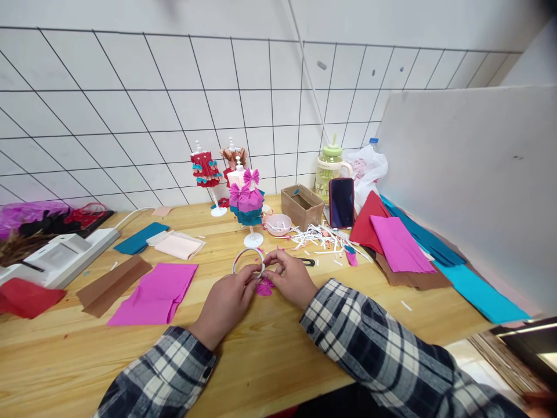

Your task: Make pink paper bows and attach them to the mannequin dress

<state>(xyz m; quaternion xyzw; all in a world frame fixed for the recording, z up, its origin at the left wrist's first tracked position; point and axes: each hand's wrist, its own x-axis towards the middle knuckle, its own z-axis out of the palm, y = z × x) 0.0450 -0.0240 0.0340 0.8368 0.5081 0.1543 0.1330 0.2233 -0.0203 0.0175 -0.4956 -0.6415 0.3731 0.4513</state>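
A thin white roll of tape [234, 265] stands on edge between my hands, low over the table. My left hand [228, 299] is closed on its near side. With thumb and fingers pinched, my right hand [292, 280] grips the roll's right edge. Just below my fingertips lies a pleated magenta paper piece [264, 288]; whether I touch it cannot be made out. Straight ahead, a small dress form [246, 200] wears pink and teal crepe paper with magenta bows. Black-handled scissors [308, 262] lie partly hidden behind my right hand.
White paper strips [324, 237] litter the table by a pink bowl [278, 224] and a cardboard box [301, 206]. A phone [342, 203] leans before a green-lidded bottle [329, 174]. Folded crepe paper [402, 244] lies right, magenta sheets [152, 295] left, beside a power strip [65, 255].
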